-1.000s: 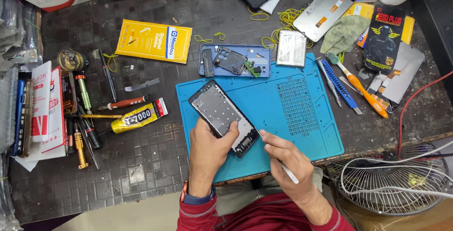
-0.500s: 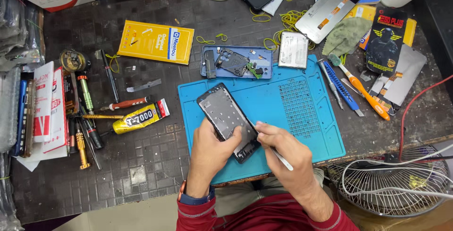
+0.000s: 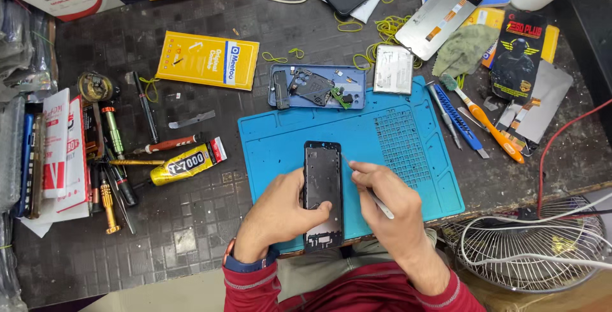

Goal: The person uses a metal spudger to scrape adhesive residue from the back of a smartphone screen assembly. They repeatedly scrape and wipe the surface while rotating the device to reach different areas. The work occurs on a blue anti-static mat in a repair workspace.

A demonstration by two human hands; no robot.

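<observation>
The black rectangular phone frame lay upright on the blue silicone mat near the tabletop's front edge, left hand gripping it, right hand pinching a thin metal tool at its edge, seemingly mid-scraping, calling for steady pressure.

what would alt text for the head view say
Seen from above, the left hand holds a black phone frame upright on a blue work mat, while the right hand works a thin tool at its edge. Screwdrivers, a glue tube and phone parts lie around.
</observation>
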